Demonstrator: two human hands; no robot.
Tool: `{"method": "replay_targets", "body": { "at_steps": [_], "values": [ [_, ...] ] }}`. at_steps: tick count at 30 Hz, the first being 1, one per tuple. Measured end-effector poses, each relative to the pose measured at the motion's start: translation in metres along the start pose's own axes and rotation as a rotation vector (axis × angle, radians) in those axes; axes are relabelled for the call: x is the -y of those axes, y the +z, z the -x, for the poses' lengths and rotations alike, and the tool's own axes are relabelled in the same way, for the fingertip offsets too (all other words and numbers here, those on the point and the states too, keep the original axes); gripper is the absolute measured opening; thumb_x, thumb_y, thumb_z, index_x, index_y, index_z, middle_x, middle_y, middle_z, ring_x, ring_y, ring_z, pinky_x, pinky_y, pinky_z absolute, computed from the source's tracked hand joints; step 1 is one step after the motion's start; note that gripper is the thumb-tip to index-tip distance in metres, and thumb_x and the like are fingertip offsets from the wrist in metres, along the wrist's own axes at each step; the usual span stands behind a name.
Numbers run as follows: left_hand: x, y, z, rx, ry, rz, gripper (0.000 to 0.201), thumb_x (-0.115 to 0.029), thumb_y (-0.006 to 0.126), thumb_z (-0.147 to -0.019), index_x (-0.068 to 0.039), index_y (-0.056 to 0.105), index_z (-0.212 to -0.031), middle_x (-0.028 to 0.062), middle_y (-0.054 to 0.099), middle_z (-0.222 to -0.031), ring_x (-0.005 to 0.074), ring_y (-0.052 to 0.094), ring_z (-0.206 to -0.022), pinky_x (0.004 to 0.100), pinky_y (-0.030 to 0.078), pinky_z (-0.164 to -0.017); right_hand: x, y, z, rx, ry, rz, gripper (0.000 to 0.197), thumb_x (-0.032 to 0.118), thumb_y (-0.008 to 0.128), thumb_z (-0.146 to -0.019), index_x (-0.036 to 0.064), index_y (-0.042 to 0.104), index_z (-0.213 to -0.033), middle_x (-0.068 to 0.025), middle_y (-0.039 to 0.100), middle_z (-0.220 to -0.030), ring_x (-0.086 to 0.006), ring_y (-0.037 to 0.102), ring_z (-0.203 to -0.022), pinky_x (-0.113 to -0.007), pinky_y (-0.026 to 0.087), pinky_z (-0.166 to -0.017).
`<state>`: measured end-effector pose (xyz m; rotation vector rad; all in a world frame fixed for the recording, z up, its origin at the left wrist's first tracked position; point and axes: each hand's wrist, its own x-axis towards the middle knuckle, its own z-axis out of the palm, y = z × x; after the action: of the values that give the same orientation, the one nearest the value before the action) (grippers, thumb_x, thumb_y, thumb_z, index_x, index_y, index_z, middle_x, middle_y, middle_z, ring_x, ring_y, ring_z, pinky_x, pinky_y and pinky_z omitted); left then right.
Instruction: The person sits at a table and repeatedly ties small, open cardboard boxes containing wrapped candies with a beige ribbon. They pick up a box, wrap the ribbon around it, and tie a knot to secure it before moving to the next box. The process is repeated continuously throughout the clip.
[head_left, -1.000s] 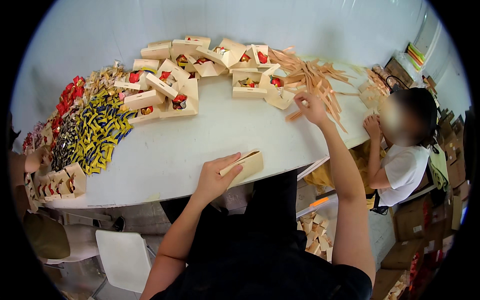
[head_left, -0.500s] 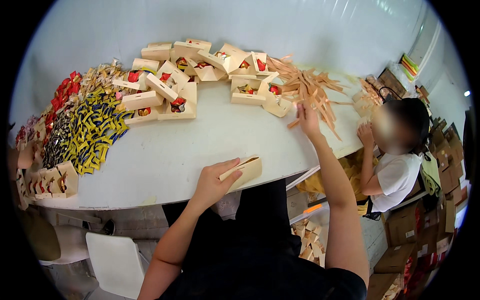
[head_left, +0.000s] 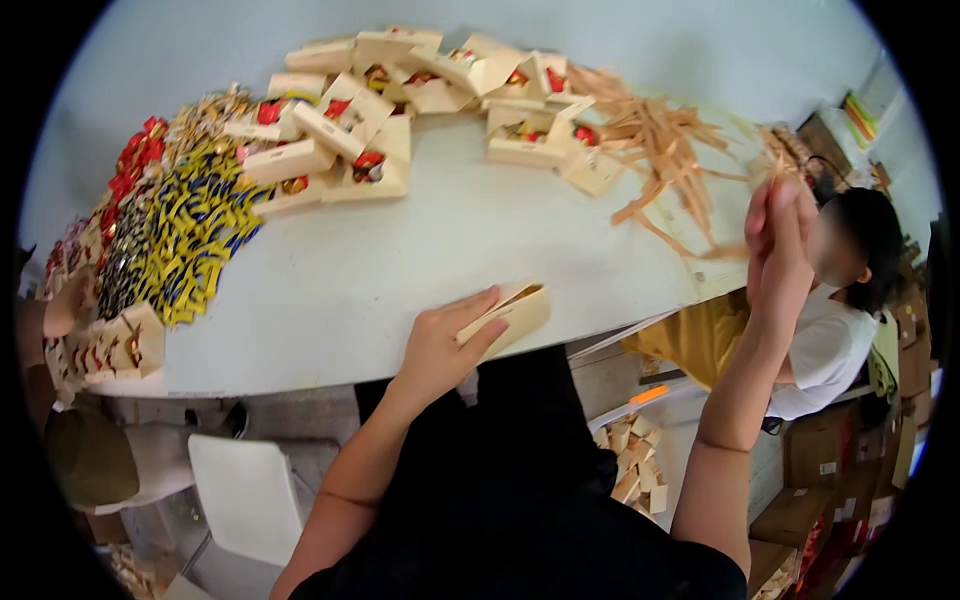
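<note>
My left hand (head_left: 445, 340) is closed around a small cream carton (head_left: 516, 320), tilted over the table's front edge, a narrow gap showing along its top. My right hand (head_left: 780, 235) is raised at the right, fingers pinched, with the thin tip of a peach-coloured strip (head_left: 780, 166) poking out above them. Much of that strip is hidden by the fingers. To the left of this hand lies a loose heap of similar flat strips (head_left: 680, 150). Open cream cartons (head_left: 385, 178) holding red and gold wrapped pieces crowd the far side of the table.
Mounds of yellow-and-blue wrapped sweets (head_left: 195, 230) cover the table's left, beside a row of filled cartons (head_left: 135, 340). Another person (head_left: 850, 260) sits at the right; someone's arm shows far left. A white chair (head_left: 245, 490) stands below, and a bin of folded cartons (head_left: 635, 465) is near my right arm.
My right hand has moved from the strip heap up and to the right, now in front of the other person. My left hand keeps its hold on the carton. The whole view has shifted.
</note>
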<state>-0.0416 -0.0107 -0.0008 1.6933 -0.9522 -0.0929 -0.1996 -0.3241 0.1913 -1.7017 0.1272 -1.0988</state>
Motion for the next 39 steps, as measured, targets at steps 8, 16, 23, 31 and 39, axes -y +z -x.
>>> {"method": "replay_targets", "body": {
  "at_steps": [8, 16, 23, 31, 39],
  "values": [
    [0.001, 0.012, 0.001, -0.075, 0.04, -0.056, 0.037, -0.017, 0.081, -0.1, 0.005, 0.076, -0.131, 0.0241, 0.078, -0.13, 0.0351, 0.077, -0.121, 0.0382, 0.06, -0.104, -0.092, 0.108, 0.147, 0.449, 0.583, -0.217, 0.019, 0.012, 0.076, -0.104, 0.0008, 0.075, -0.089, 0.0062, 0.063, -0.073, -0.0001, 0.05, -0.067, -0.021, 0.038, -0.06],
    [0.0, 0.012, 0.0, -0.081, 0.067, -0.101, 0.037, -0.014, 0.081, -0.099, 0.004, 0.077, -0.13, 0.0239, 0.078, -0.13, 0.0348, 0.078, -0.118, 0.0386, 0.061, -0.101, -0.122, 0.124, 0.153, 0.46, 0.638, -0.326, 0.024, 0.015, 0.078, -0.104, 0.0005, 0.074, -0.085, 0.0061, 0.062, -0.07, -0.0003, 0.049, -0.064, -0.021, 0.037, -0.057],
    [0.005, 0.006, -0.002, -0.01, 0.125, -0.059, 0.035, -0.012, 0.08, -0.099, 0.003, 0.077, -0.131, 0.0222, 0.078, -0.132, 0.0336, 0.077, -0.119, 0.0388, 0.06, -0.103, -0.121, 0.126, 0.148, 0.505, 0.658, -0.269, 0.025, 0.019, 0.078, -0.105, 0.0, 0.076, -0.088, 0.0053, 0.064, -0.071, -0.0001, 0.05, -0.063, -0.021, 0.037, -0.056],
    [0.013, -0.006, -0.003, 0.057, 0.089, 0.111, 0.035, -0.012, 0.081, -0.096, 0.003, 0.079, -0.127, 0.0178, 0.076, -0.133, 0.0287, 0.073, -0.12, 0.038, 0.056, -0.105, -0.126, 0.124, 0.143, 0.586, 0.635, -0.293, 0.026, 0.021, 0.075, -0.108, 0.0004, 0.074, -0.091, 0.0101, 0.055, -0.072, 0.0002, 0.041, -0.064, -0.022, 0.033, -0.056],
    [0.013, 0.0, -0.002, 0.008, 0.054, 0.177, 0.031, -0.007, 0.075, -0.098, 0.003, 0.079, -0.127, 0.0196, 0.076, -0.131, 0.0285, 0.074, -0.117, 0.0363, 0.057, -0.102, -0.132, 0.118, 0.14, 0.64, 0.632, -0.35, 0.027, 0.021, 0.073, -0.109, 0.001, 0.072, -0.091, 0.0107, 0.051, -0.071, -0.0003, 0.039, -0.065, -0.023, 0.032, -0.057]
  ]
}}
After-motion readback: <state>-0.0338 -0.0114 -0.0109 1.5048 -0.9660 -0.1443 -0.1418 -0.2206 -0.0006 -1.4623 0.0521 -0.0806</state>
